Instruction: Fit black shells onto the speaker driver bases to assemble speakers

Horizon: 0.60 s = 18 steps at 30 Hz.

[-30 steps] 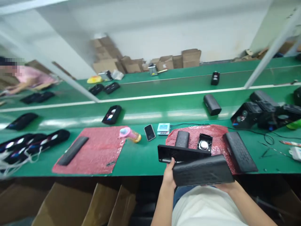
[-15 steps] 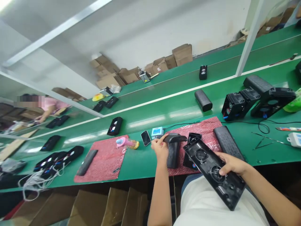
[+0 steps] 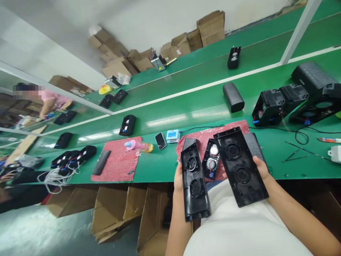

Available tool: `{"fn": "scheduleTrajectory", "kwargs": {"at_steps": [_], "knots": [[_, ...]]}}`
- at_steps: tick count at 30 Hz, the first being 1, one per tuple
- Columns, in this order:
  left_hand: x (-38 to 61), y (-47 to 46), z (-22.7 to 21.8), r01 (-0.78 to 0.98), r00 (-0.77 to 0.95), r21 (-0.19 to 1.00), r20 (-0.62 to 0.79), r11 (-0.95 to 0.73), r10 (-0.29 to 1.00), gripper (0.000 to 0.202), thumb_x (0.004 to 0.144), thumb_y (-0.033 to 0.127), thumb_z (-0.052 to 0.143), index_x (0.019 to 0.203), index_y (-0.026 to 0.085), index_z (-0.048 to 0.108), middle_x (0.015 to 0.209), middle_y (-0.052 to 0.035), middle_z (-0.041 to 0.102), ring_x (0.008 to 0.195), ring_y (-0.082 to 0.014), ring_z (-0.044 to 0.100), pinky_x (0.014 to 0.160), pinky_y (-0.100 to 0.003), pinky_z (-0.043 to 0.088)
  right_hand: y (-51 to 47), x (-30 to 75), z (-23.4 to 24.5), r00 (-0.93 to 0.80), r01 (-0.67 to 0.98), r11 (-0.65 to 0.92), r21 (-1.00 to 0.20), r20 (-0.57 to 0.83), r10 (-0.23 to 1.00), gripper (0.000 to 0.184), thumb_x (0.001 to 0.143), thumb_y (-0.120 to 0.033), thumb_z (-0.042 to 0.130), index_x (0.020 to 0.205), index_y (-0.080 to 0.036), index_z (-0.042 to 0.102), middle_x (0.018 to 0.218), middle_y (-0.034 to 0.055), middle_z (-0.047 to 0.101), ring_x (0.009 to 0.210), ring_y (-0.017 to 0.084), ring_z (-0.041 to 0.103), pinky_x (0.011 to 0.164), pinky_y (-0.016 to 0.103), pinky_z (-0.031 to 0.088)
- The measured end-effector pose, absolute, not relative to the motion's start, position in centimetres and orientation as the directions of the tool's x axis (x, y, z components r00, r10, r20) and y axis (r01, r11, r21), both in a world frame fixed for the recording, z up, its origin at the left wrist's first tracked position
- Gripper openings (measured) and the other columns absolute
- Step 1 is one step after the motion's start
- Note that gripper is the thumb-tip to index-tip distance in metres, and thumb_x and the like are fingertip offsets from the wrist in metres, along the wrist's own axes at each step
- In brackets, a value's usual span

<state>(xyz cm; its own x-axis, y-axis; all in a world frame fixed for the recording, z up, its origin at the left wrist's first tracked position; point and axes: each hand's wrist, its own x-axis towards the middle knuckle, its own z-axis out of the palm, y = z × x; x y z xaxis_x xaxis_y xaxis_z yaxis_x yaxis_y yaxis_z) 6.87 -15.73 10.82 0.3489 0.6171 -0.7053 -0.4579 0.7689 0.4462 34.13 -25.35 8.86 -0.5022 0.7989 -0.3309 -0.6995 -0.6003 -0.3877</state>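
My left hand (image 3: 178,177) is closed on the side of a black plastic speaker shell (image 3: 189,201), its inner side with two round grilles facing up. A second, wider speaker shell (image 3: 229,167) is gripped at its right edge by my right hand (image 3: 261,170), also inner side up. Both shells are held apart, over the bench's front edge and my lap. Between them, on red bubble wrap (image 3: 233,127), lies a speaker half (image 3: 211,160) with two silver drivers, a red wire and a blue connector. A dark textured speaker case (image 3: 255,144) is partly hidden behind the right shell.
A phone (image 3: 160,141) and a small blue-screened device (image 3: 173,136) lie behind the wrap. To the left, a pink-capped bottle (image 3: 138,145) rests by another red sheet (image 3: 122,156). Tweezers (image 3: 295,156) and several speaker parts (image 3: 269,106) stand right. Another person (image 3: 50,101) sits far left.
My left hand has come back toward me from the wrap and now holds a speaker shell, inner side up. The shell in my right hand has turned more upright. The camera view has shifted.
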Motion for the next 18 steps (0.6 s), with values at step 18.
{"fn": "scheduleTrajectory", "kwargs": {"at_steps": [18], "knots": [[11.4,-17.0,9.8,-0.366,0.449,0.483,-0.657,0.796,0.605,0.061,0.084,0.064,0.033,0.107,0.017,0.065,0.119,-0.012,0.064,0.128,-0.0352,0.044,0.105,-0.055,0.035,-25.1,32.1,8.7,-0.129,-0.681,-0.414,-0.605,-0.457,0.88,0.075,0.077,-0.074,0.036,0.125,-0.02,0.053,0.117,0.0093,0.064,0.114,0.029,0.056,0.097,0.048,0.044]]}}
